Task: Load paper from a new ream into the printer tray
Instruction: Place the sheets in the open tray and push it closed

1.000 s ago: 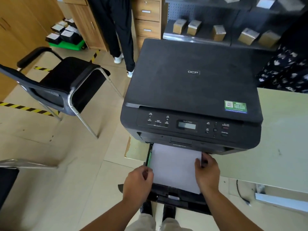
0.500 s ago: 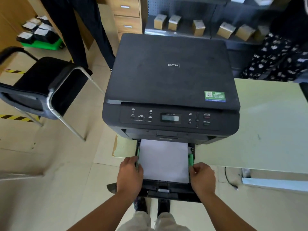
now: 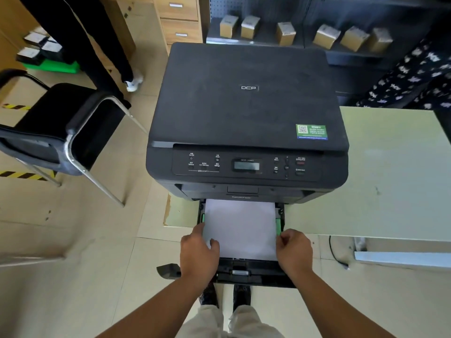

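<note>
A black DCP printer [image 3: 244, 98] stands on a pale green table [image 3: 390, 179]. Its paper tray [image 3: 253, 272] is pulled out toward me below the front panel. A stack of white paper [image 3: 241, 228] lies flat in the tray between two green side guides. My left hand [image 3: 197, 254] grips the stack's left edge, thumb on top of the sheets. My right hand [image 3: 295, 252] is curled at the tray's right side, fingertips pinched at the right green guide [image 3: 278, 225]. No ream wrapper is in view.
A black chair with a metal frame [image 3: 61, 125] stands left of the printer. A person in dark trousers [image 3: 97, 45] stands behind it. A shelf with small cardboard boxes [image 3: 285, 32] lies behind the printer. A cable [image 3: 334, 252] hangs under the table's edge.
My right hand left the top of the paper and went to the tray's right guide. My left hand shifted to the stack's left edge, thumb now on the sheets.
</note>
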`<state>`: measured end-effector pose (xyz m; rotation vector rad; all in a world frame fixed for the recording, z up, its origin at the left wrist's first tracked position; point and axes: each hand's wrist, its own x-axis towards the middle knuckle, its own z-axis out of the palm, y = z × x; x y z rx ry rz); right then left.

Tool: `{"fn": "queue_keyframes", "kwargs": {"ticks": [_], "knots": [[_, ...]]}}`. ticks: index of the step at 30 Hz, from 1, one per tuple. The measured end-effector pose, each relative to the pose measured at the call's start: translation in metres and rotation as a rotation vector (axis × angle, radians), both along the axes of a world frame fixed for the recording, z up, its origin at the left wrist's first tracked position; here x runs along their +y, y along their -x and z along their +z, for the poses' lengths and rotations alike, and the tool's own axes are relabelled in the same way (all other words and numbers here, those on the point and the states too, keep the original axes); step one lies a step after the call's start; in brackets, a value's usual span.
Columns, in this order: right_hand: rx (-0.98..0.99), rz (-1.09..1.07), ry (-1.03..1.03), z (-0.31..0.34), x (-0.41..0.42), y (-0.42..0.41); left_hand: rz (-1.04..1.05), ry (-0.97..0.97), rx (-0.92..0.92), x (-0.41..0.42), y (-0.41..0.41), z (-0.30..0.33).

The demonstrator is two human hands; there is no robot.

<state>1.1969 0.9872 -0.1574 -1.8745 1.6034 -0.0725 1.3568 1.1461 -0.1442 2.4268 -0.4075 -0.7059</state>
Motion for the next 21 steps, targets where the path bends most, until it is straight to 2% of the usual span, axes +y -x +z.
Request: {"fn": "queue_keyframes", "kwargs": {"ticks": [11, 14, 18, 21], "knots": [[0.005, 0.077, 0.056, 0.002, 0.001, 0.003, -0.134, -0.015, 0.025, 0.01, 0.005, 0.009], [-0.033, 0.166, 0.092, 0.006, 0.005, 0.009, -0.329, -0.005, -0.115, 0.026, 0.01, 0.015], [-0.117, 0.28, 0.352, 0.039, 0.032, 0.022, -0.582, 0.064, -0.39, 0.054, 0.028, 0.043], [-0.18, 0.61, 0.446, 0.062, 0.068, 0.036, -0.74, 0.157, -0.415, 0.073, 0.044, 0.049]]}}
